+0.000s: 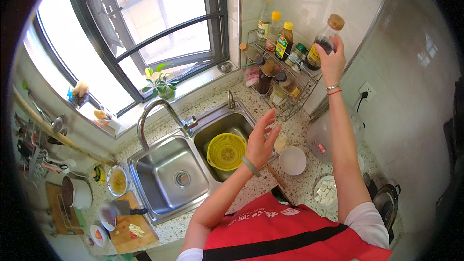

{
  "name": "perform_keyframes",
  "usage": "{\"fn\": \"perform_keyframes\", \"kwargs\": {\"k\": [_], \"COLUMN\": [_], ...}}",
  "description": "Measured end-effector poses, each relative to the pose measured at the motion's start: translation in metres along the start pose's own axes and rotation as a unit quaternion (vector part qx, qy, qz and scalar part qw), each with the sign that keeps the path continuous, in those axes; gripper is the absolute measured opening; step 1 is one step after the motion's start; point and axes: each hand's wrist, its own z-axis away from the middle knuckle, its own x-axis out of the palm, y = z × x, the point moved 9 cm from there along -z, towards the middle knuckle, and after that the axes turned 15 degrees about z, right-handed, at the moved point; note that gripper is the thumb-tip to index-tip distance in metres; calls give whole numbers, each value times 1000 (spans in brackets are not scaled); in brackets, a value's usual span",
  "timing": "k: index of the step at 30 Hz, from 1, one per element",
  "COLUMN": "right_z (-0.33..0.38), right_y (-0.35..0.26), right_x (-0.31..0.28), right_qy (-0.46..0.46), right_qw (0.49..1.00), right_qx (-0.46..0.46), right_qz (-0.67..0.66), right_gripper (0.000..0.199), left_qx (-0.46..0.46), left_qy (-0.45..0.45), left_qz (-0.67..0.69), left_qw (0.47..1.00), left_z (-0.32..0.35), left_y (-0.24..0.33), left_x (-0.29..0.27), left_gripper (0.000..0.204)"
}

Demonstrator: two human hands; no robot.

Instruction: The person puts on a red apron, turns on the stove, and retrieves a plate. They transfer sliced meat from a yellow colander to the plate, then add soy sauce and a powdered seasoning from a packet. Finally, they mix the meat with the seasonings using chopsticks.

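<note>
My right hand (pixel 331 59) is raised to the wire rack (pixel 295 89) in the corner and grips a dark sauce bottle with a tan cap (pixel 326 38) by its body. The bottle sits tilted above the rack's right end. Several other sauce and oil bottles with yellow caps (pixel 274 31) stand on the rack's upper tier. My left hand (pixel 262 140) hovers over the right edge of the sink, fingers spread, holding nothing. A jade bangle circles that wrist. Just below it lies a yellow colander (pixel 226 151) in the right sink basin.
A double steel sink (pixel 164 164) with a curved tap (pixel 159 116) sits under the window. A white bowl (pixel 293 160) and a plate of white tofu cubes (pixel 325 192) rest on the speckled counter. A cutting board with a cleaver (pixel 126 217) lies at left, a pan (pixel 385 202) at right.
</note>
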Motion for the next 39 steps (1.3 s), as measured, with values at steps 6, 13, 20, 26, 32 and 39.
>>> {"fn": "perform_keyframes", "kwargs": {"k": [6, 13, 20, 26, 32, 39], "right_z": [22, 188, 373, 474, 615, 747], "right_y": [-130, -219, -351, -488, -638, -744], "right_x": [-68, -54, -41, -26, -27, -29], "right_qy": [-58, -374, -489, -590, -670, -672], "right_qw": [989, 893, 773, 680, 606, 602], "right_qx": [-104, -122, -218, -191, -303, -326], "right_qz": [-85, -218, -340, -391, -303, -284], "right_gripper": [61, 69, 65, 37, 39, 31], "left_qx": [63, 165, 99, -21, -64, -136], "left_qy": [13, 78, 289, 363, 443, 480], "left_qz": [10, -165, -161, -323, -342, -365], "left_qw": [998, 969, 938, 874, 827, 786], "left_z": [14, 80, 252, 406, 557, 664], "left_y": [38, 91, 83, 117, 152, 187], "left_x": [-9, -72, -224, -333, -450, -535], "left_gripper": [67, 109, 101, 96, 88, 84]}}
